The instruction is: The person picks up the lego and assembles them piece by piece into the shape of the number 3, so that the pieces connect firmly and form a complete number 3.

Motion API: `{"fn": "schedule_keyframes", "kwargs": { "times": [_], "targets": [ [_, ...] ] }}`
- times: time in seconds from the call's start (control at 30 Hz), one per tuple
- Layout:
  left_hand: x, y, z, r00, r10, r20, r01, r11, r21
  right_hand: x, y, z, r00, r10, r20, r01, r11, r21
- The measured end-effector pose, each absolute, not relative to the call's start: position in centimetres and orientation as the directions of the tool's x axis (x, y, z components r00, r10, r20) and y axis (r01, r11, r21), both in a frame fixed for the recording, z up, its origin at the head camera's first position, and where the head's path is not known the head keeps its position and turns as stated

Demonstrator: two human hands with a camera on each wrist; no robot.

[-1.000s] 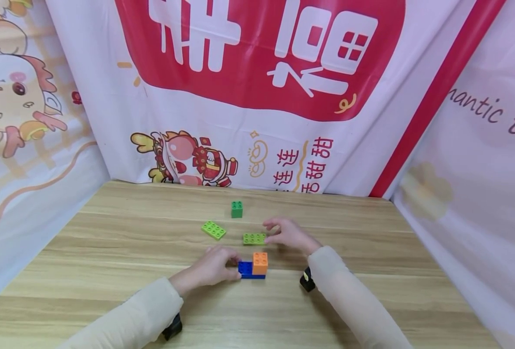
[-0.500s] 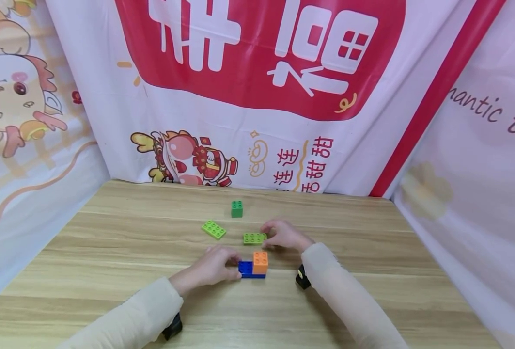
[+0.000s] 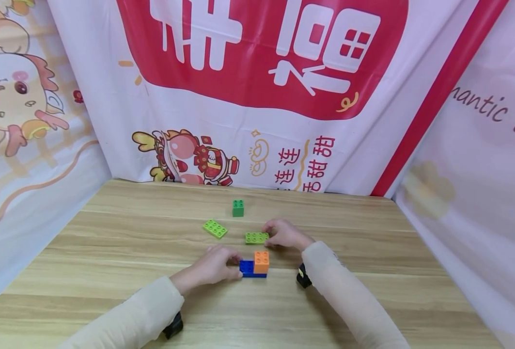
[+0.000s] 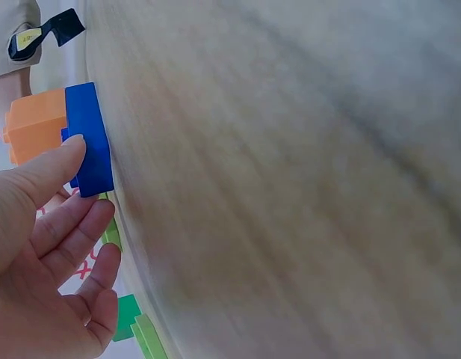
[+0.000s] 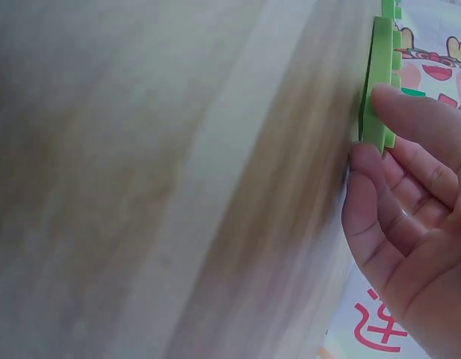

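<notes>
My left hand (image 3: 211, 266) pinches the left end of a flat blue toy brick (image 3: 246, 267), thumb on its near side. An orange square brick (image 3: 261, 262) is stacked on the blue brick's right half. Just beyond them, my right hand (image 3: 287, 235) grips the right end of a flat lime-green toy brick (image 3: 255, 238), which lies studs up. In the right wrist view, the thumb presses the long side of that lime-green brick (image 5: 376, 71), and the other fingers are partly behind its end. The left wrist view shows the thumb against the side of the blue brick (image 4: 94, 142).
A second flat lime-green brick (image 3: 215, 229) lies at an angle on the wooden table (image 3: 248, 320), left of the gripped one. Farther back stands a taller green brick (image 3: 238, 208). Printed cloth (image 3: 257, 97) hangs behind the table and along both sides.
My right hand has moved slightly left, its fingers coming in around the end of the lime-green brick. My left hand keeps its hold on the blue brick.
</notes>
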State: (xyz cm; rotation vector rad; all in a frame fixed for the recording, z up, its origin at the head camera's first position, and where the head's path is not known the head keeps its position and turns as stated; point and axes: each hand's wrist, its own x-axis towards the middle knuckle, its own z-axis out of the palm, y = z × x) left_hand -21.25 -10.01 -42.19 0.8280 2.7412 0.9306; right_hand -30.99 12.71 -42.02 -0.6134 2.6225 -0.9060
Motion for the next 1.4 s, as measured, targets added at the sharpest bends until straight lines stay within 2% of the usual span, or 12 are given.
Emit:
{"fn": "schedule_keyframes", "kwargs": {
  "times": [0.67,1.4],
  "targets": [
    [-21.3,-10.0,-42.3,-0.843,0.534,0.067,0.464,0.659,0.592,-28.6,15.2,-40.2,-0.861,-0.507,-0.030,-0.331,0.605,-0.724],
    [-21.3,-10.1,-42.3,-0.842,0.537,0.057,0.452,0.643,0.618,-24.5,15.1,-38.5,-0.798,-0.601,0.042,-0.425,0.513,-0.745]
  ]
}}
